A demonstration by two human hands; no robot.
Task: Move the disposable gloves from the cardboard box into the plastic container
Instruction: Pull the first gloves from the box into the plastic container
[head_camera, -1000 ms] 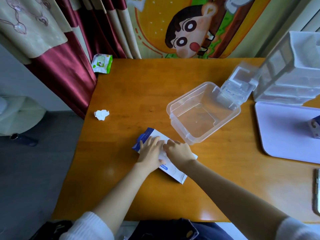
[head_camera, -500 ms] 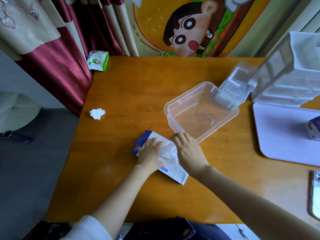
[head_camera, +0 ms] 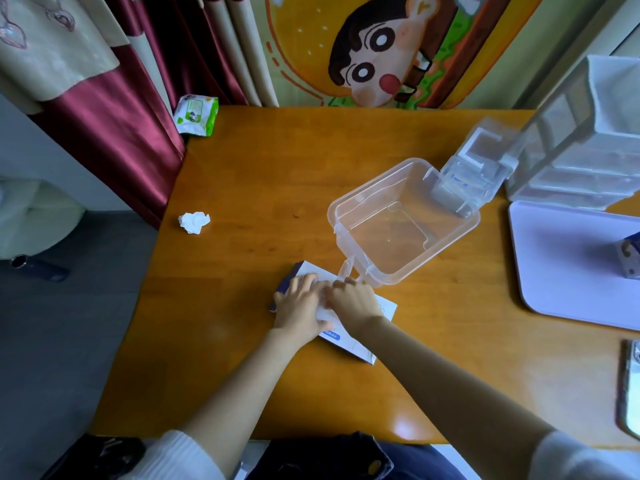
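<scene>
Moves right hand [head_camera: 353, 301] back over middle of cardboard box [head_camera: 360, 348], fingers curled, cannot tell whether grasping anything; presses box with flat, released left hand [head_camera: 299, 306]; plastic container [head_camera: 398, 233] just beside.

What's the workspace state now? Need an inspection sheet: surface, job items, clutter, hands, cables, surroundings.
Surface: wooden table, glossy.
Job's things: cardboard box lies flat near the front edge; plastic container stands just beyond it with its lid swung open and nothing inside; gloves cannot be made out under the hands.
Clutter: crumpled tissue; wipes pack at the far left corner; clear drawer unit; white tray with a small carton; phone at the right edge.
Hands: left hand lies flat on the box; right hand has its fingers curled at the box top, and what they hold is hidden.
Cables: nothing seen.
Surroundings: red curtain, cartoon hanging, grey floor.
</scene>
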